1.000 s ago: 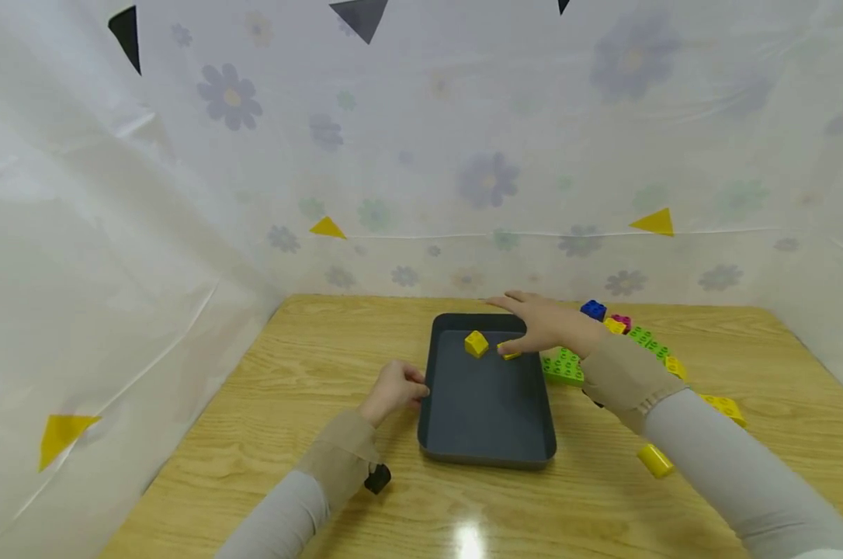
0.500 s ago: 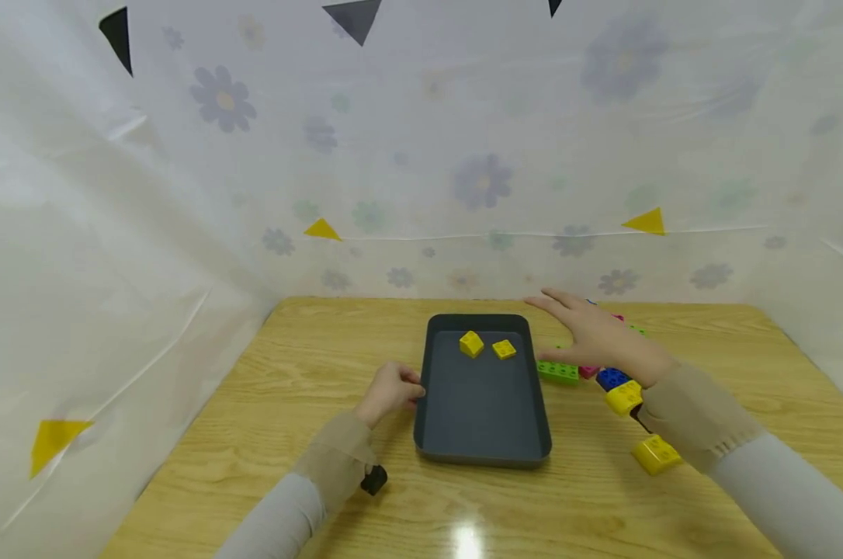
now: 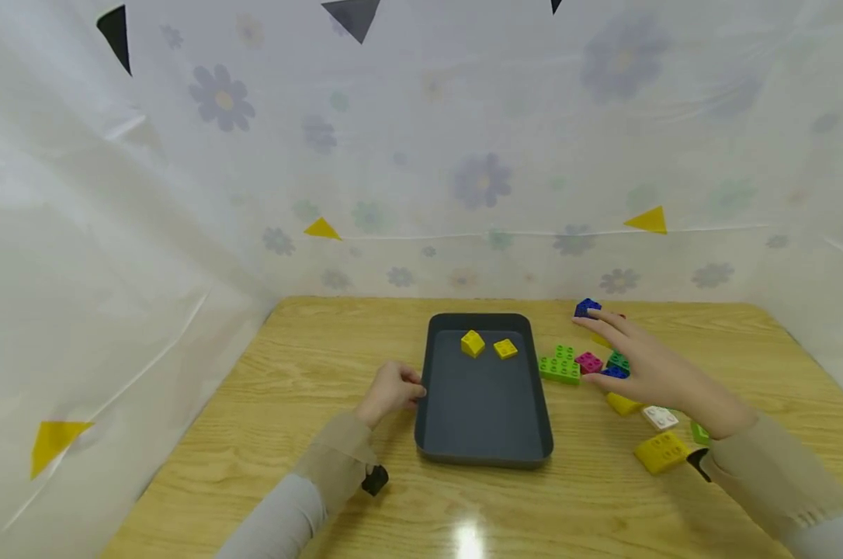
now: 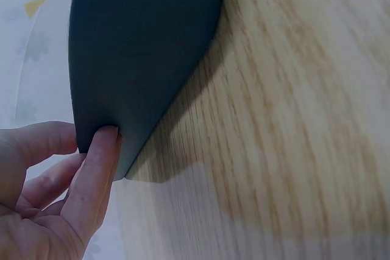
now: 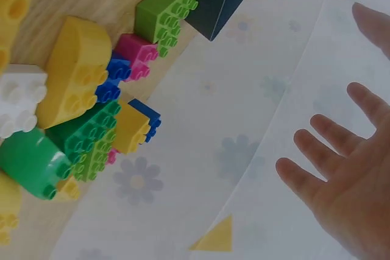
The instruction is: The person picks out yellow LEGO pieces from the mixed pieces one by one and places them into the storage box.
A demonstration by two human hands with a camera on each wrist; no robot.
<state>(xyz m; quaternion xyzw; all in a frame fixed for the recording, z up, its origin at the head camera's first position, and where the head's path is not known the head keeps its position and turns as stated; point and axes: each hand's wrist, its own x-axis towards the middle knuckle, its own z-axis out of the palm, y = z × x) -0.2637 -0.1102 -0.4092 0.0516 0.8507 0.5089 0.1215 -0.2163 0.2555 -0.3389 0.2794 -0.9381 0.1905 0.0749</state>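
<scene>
Left fingers (image 4: 97, 162) pinch the tray (image 3: 484, 404) by its rim (image 3: 420, 423); right fingers (image 5: 321, 152) spread empty, clear of bricks (image 3: 563, 368).

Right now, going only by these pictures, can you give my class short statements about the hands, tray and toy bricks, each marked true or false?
1. The left hand holds the side of the dark grey, rectangular tray. True.
2. The tray contains no bricks. False: a yellow, sloped plastic brick and a yellow, flat plastic brick lie inside.
3. A magenta, studded plastic brick lies on the pale wooden table. True.
4. Both hands hold the tray. False: the right hand holds nothing.
5. A white, studded plastic brick lies outside the tray. True.
</scene>
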